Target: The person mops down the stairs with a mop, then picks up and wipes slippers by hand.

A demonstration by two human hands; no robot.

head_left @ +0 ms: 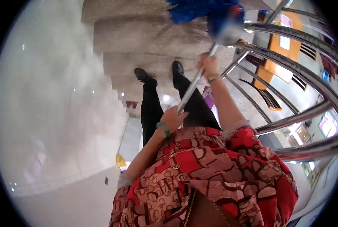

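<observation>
A mop handle [191, 87], pale and metallic, slants up across the stairs in front of my body. My left hand [172, 117], with a green bracelet at the wrist, is closed around its lower part, near my waist. Higher up, my right hand [208, 65] grips the same handle, with a band on that wrist. The blue mop head [188, 10] lies on a step at the top of the view. Where handle and head meet, a round patch is blurred, so the joint cannot be made out.
Beige stair steps [138, 36] run beneath my black shoes [140, 74]. A shiny metal railing [286, 62] borders the right side, with wooden furniture [275, 72] beyond it. A glossy pale wall [55, 98] stands at left; a yellow item [120, 160] lies low.
</observation>
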